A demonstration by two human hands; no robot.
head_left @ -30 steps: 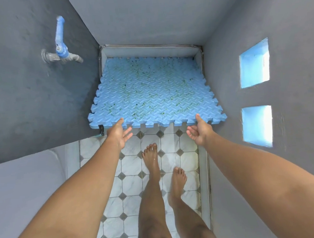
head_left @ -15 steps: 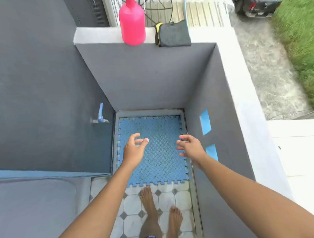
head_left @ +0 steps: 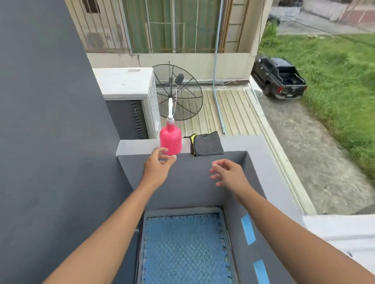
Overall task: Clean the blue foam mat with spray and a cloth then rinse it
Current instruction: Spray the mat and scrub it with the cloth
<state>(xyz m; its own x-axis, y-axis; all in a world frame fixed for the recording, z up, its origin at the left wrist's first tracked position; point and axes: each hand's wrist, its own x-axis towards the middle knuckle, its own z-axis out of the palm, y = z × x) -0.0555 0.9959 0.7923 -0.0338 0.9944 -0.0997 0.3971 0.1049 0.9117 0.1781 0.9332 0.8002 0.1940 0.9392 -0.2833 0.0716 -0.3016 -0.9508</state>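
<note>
The blue foam mat point(head_left: 183, 255) lies flat on the floor of a narrow grey-walled bay, below my arms. On top of the far wall ledge point(head_left: 136, 146) stands a pink spray bottle point(head_left: 171, 138) with a white nozzle. A folded grey cloth point(head_left: 206, 144) with a yellow edge lies to its right. My left hand point(head_left: 158, 166) is raised with loosely spread fingers just in front of the bottle, holding nothing. My right hand point(head_left: 227, 172) hovers lower, below the cloth, fingers relaxed and empty.
A tall dark grey wall point(head_left: 37, 130) closes the left side. The right wall point(head_left: 273, 180) has two blue openings. Beyond the ledge are an air-conditioner unit point(head_left: 130, 97), a satellite dish point(head_left: 178, 91), a roof, a black pickup truck point(head_left: 279, 77) and grass.
My hands let go of the mat, which now lies flat on the floor. Both hands rose toward the ledge and my view tilted up from the floor to the bottle and cloth.
</note>
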